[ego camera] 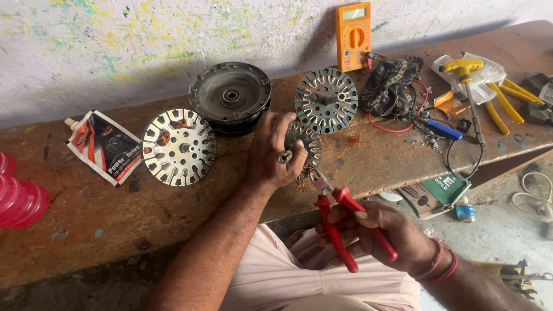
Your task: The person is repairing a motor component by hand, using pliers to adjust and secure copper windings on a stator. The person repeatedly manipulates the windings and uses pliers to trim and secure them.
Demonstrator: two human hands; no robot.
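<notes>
Rust-brown bench top, worn and blotched with pale scuffs, runs slantwise across the room against a whitewashed wall smeared with faint green and yellow paint. Below the bench edge on the right the grey concrete floor shows, with a small can and a coil of pale cord lying on it.

The person sits at the bench in a pale pink garment. Their left hand is closed around a small slotted stator core, holding it tilted at the near edge of the bench, thumb by its centre shaft. Their right hand grips the red handles of a pair of pliers, squeezed fairly narrow, with the metal tip just under the core where strands of copper wire hang out.

Behind the hands sit a dark round motor housing, a bright slotted disc to its left and a greyer slotted disc to its right. A grease pouch lies further left, and something red and translucent pokes in at the edge. An orange multimeter leans on the wall. Right of it: a tangle of black winding and wires, a yellow-handled tool and yellow-handled pliers.
</notes>
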